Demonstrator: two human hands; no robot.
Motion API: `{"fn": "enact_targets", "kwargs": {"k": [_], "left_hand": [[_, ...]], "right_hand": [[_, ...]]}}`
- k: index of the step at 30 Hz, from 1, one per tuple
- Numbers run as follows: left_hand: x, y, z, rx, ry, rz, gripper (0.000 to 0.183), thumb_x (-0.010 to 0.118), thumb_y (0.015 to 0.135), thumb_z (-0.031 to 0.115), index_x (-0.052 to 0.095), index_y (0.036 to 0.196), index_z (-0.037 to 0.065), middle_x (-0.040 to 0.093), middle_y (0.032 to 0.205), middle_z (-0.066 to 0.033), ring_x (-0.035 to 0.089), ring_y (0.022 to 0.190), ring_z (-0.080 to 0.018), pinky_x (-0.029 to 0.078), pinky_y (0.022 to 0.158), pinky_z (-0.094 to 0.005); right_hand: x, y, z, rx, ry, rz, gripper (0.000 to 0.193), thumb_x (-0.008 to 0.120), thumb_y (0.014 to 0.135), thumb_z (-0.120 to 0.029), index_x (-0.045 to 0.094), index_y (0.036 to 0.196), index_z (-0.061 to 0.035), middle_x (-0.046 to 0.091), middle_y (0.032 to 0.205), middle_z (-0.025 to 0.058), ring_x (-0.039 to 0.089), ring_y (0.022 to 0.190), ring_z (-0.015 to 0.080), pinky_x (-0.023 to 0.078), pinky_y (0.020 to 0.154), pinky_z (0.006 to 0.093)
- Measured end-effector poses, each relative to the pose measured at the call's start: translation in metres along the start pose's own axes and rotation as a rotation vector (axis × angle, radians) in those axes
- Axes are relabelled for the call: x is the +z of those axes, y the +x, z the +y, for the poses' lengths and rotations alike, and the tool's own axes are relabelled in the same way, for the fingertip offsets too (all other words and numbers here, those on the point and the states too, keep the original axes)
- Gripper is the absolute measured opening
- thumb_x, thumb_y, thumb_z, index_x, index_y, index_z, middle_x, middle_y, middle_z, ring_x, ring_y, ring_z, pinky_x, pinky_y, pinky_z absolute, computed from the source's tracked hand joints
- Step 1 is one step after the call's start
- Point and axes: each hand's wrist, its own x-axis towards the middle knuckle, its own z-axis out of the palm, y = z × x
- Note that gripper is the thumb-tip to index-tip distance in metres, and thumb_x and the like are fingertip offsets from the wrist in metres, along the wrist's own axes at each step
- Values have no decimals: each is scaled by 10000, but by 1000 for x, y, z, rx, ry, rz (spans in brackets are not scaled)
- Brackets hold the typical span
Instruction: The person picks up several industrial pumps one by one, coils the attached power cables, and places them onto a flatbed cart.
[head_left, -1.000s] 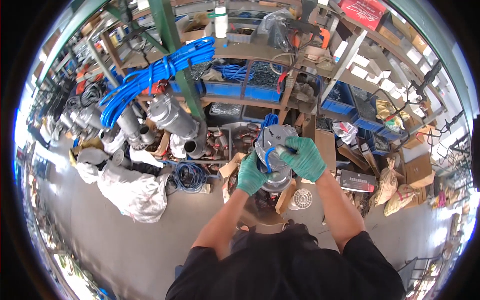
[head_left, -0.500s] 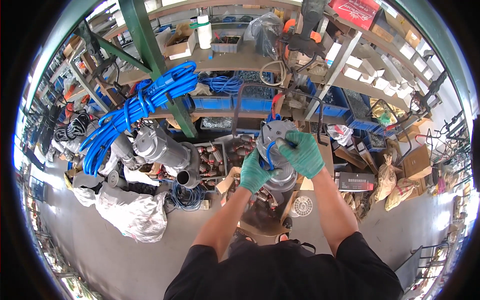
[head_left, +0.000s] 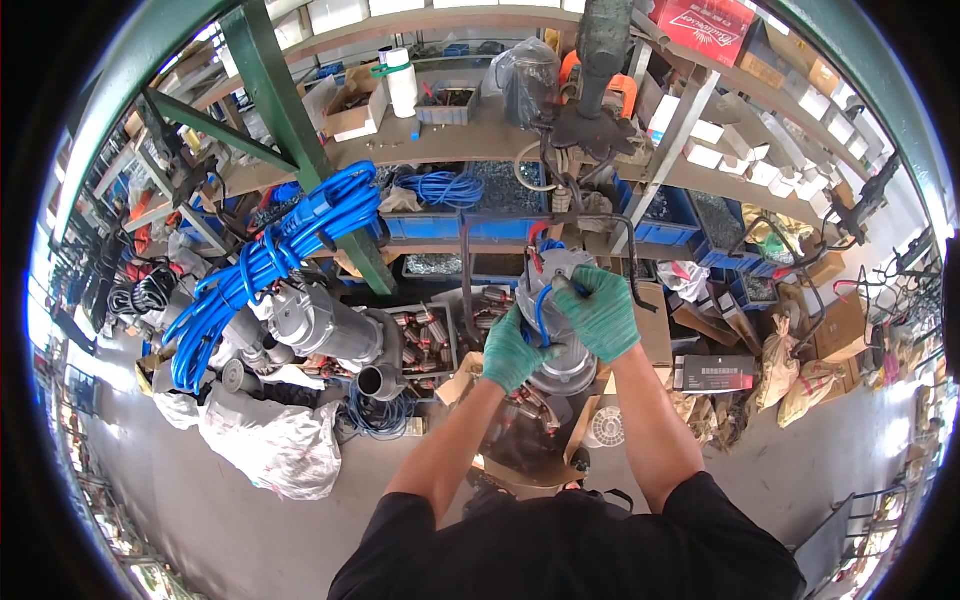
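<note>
A grey metal pump motor (head_left: 568, 372) stands upright in front of me, with a short blue cable (head_left: 541, 312) bent in a loop at its side. Wearing a green knitted glove, my left hand (head_left: 514, 354) is closed at the motor's left side, its thumb across the cable's lower end. My right hand (head_left: 606, 314), gloved alike, pinches the cable's upper part between thumb and fingers, against the motor's top. The fingertips of both hands are partly hidden. Below the motor is an open cardboard box (head_left: 575, 440) with red-and-metal parts in it.
A dark metal hanging frame (head_left: 466, 250) spans the space around the motor. To the left lie another grey pump (head_left: 325, 325) and a bundled blue cable (head_left: 290, 235). Blue bins (head_left: 660, 225) line the shelf behind. A white sack (head_left: 275, 435) lies on the floor.
The view has shifted slightly, so the shelves and hanging frame appear displaced. Both hands keep nearly the same hold on the cable at the motor.
</note>
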Motion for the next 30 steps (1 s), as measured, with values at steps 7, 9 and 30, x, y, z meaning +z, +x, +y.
{"fn": "enact_targets", "kwargs": {"k": [7, 9, 30], "left_hand": [[12, 4, 2, -101, -116, 52, 932, 963, 683, 182, 444, 1442, 31, 659, 1346, -70, 648, 1195, -186, 560, 1029, -354], [14, 5, -3, -53, -25, 94, 953, 987, 648, 224, 469, 1426, 33, 679, 1311, -73, 657, 1186, -189, 559, 1016, -354], [-71, -21, -64, -559, 439, 101, 527, 638, 1039, 294, 537, 1439, -35, 703, 1237, -133, 683, 1035, -203, 542, 906, -328]], "right_hand": [[7, 5, 31, 33, 27, 1, 267, 737, 907, -138, 622, 723, 17, 501, 594, 54, 377, 617, 94, 382, 532, 346], [11, 1, 55, 106, 136, -12, 266, 743, 900, -179, 649, 750, 20, 571, 625, 107, 456, 597, 124, 426, 549, 358], [-43, -63, 96, 104, 573, -574, 71, 656, 898, -29, 635, 854, 22, 610, 949, 91, 539, 757, 159, 460, 672, 323]]}}
